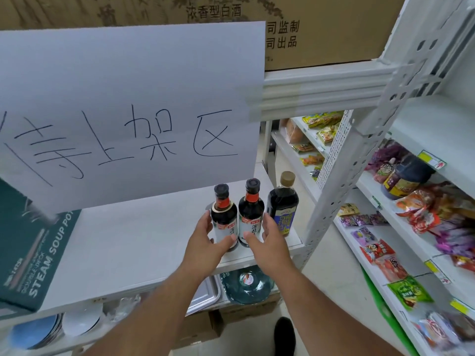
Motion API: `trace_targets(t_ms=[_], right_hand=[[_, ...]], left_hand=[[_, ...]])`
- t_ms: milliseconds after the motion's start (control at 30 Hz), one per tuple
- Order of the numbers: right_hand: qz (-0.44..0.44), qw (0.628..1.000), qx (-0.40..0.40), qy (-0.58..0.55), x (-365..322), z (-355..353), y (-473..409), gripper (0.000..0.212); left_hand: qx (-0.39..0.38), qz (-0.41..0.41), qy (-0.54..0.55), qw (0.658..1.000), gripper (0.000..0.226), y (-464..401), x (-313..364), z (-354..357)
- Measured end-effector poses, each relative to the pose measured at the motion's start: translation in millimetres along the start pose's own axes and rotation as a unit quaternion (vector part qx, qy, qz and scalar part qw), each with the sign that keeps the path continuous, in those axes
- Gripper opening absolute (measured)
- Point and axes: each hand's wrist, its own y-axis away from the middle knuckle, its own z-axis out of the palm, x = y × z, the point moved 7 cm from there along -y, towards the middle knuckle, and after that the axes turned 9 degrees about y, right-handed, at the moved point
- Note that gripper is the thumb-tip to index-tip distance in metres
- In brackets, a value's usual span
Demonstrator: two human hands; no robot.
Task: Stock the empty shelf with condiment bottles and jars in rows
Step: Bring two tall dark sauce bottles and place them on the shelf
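two dark sauce bottles with red neck bands stood side by side at the right end of the white shelf [133,242], the left sauce bottle [224,217] and the right sauce bottle [251,214] touching or nearly so, each upright near the front edge. the left hand [204,242] curled round the left one and the right hand [270,240] wrapped the right one, thumbs across the white labels, so both gripped. just beside them to the right stood a taller dark bottle with a gold cap and blue label [282,204], upright and untouched. judging from this, the stocking had barely begun: three bottles made the start of one row at the right end, and most of the shelf board lay unfilled, with no jars on it. a teal steam soup pot box [33,255] sat at the far left of the board, and a handwritten paper sign [128,104] hung above, hiding the back. snack shelves [411,227] stood to the right
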Motion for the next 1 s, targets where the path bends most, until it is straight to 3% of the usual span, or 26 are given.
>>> trace_targets(t_ms=[67, 233, 367, 600, 1000], right_hand=[[-0.004, 1.000, 0.001, -0.002, 2.0, 3.6, -8.3, 0.057], [-0.018, 1.000, 0.015, 0.005, 0.9, 11.1, -26.3, 0.079], [-0.018, 1.000, 0.016, 0.010, -0.1, 15.2, -32.6, 0.087], [-0.022, 0.999, 0.044, 0.009, 0.3, 14.0, -33.1, 0.066], [-0.042, 0.997, 0.045, 0.046, -4.6, 12.5, 0.2, 0.059]], left_hand=[[-0.002, -0.004, 0.003, 1.000, 0.087, -4.7, -0.8, 0.9], [-0.003, -0.015, 0.012, 1.000, 0.093, -20.7, -5.9, 1.0], [-0.007, -0.021, 0.018, 1.000, 0.084, -30.4, -9.0, 5.3], [0.013, -0.029, 0.019, 0.999, 0.070, -41.8, -20.1, 7.4], [0.013, 0.014, 0.005, 1.000, 0.060, -12.6, -5.3, -11.7]])
